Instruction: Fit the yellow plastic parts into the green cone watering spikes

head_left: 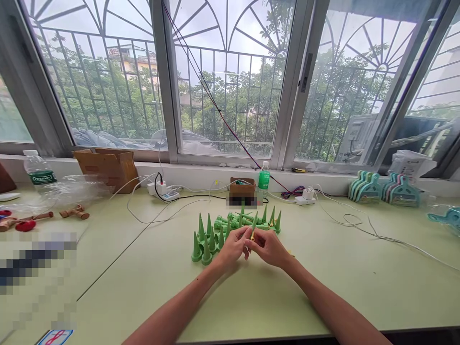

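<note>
My left hand and my right hand meet over the table. Between their fingertips is a green plastic spike, pointing up, with a small yellow piece at its lower end. The left fingers are closed on the spike. Those of the right pinch at the yellow piece, though the exact contact is hidden. Several green cone spikes stand on their round bases just left of my left hand. Behind both hands lies a pile of green plastic parts, partly hidden, with more upright cones at its right.
Beyond the pile stand a small brown box and a green-labelled bottle. White cables cross the right side. Teal dustpan-like pieces are at the back right. A cardboard box and brown pipe-shaped parts are on the left.
</note>
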A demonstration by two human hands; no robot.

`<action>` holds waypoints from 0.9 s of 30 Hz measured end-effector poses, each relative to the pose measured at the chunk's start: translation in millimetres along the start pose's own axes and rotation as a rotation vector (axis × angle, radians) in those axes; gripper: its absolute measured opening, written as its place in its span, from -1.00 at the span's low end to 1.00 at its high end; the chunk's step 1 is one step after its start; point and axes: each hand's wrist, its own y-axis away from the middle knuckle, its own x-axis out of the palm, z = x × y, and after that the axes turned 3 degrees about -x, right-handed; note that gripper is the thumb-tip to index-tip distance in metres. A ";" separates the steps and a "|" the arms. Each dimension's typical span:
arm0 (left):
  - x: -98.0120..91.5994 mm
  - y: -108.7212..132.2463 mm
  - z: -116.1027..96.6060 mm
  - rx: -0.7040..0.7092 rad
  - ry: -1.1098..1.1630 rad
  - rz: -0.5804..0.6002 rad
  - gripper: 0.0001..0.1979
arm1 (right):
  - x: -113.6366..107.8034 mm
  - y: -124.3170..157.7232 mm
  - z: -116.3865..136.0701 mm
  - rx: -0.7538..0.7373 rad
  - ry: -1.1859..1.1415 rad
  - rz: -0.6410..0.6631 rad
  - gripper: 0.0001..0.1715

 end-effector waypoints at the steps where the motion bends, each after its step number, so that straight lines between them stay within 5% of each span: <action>1: 0.7 0.6 -0.4 -0.012 0.015 0.001 -0.54 | 0.4 0.1 0.2 0.001 -0.010 0.000 -0.49; 27: 6.1 5.8 -7.3 -0.016 0.120 -0.030 -0.53 | -1.8 -1.8 2.7 -0.015 -0.107 -0.012 -0.51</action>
